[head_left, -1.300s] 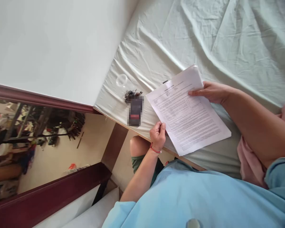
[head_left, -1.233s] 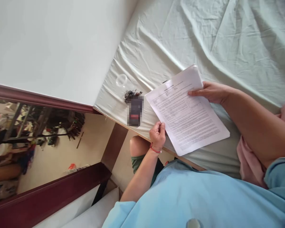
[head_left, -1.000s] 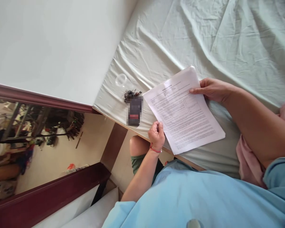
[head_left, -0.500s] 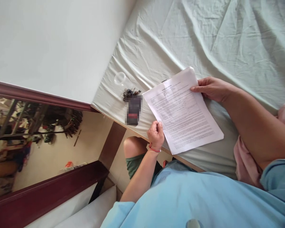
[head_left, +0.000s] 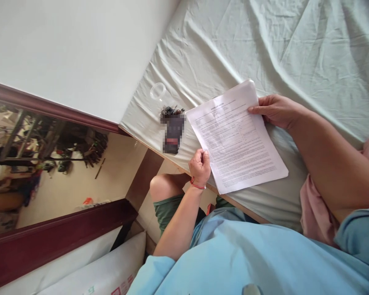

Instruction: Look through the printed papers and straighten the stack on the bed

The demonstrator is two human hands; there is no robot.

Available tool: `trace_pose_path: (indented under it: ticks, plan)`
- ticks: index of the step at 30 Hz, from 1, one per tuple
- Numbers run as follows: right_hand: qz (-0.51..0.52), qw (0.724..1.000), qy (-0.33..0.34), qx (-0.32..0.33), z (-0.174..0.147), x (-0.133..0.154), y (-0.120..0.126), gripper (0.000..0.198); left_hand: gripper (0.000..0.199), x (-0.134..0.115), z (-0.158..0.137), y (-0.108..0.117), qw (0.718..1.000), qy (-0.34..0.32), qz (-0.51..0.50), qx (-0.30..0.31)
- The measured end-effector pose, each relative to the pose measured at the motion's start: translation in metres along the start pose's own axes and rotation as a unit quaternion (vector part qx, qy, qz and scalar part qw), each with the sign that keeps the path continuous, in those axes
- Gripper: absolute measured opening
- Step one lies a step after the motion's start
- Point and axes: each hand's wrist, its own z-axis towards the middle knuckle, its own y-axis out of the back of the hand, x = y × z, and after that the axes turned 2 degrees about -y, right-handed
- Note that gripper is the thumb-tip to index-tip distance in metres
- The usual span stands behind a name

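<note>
Knee (head_left: 160,185) has swung outward; left hand (head_left: 199,167) and right hand (head_left: 278,110) grip papers (head_left: 233,141).

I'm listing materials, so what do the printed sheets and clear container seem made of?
Printed sheets: seemingly matte white paper, going by thin stacked edges and dark print. Clear container: probably smooth plastic, since the cloth shows through; glass is possible.

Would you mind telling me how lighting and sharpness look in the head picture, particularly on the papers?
In the head view: soft light and shaded folds on the pale green cloth; the stack of papers is bright, its small print too fine to read; the dark item beside it is pixelated; the clutter at far left looks slightly soft.
</note>
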Motion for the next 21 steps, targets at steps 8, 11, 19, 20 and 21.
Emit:
trace_pose_path:
  ticks: [8, 11, 19, 20, 21]
  plan:
    - [-0.030, 1.000, 0.006, 0.009, 0.007, -0.006, 0.007, 0.021, 0.033, 0.000, 0.001, 0.000, 1.000, -0.005, 0.015, -0.008]
    - [-0.037, 0.999, 0.014, 0.024, 0.011, -0.010, 0.012, 0.029, 0.033, 0.000, 0.001, 0.000, 1.000, -0.004, 0.016, -0.011]
    - [-0.033, 0.999, 0.007, 0.016, 0.011, -0.009, 0.009, 0.026, 0.031, 0.000, 0.001, -0.001, 1.000, -0.004, 0.014, -0.009]
    - [-0.032, 0.999, 0.006, 0.014, 0.010, -0.008, 0.008, 0.026, 0.031, 0.000, 0.001, -0.001, 1.000, -0.004, 0.014, -0.009]
    - [-0.031, 0.999, 0.005, 0.013, 0.010, -0.008, 0.008, 0.026, 0.032, 0.000, 0.001, -0.001, 1.000, -0.004, 0.013, -0.008]
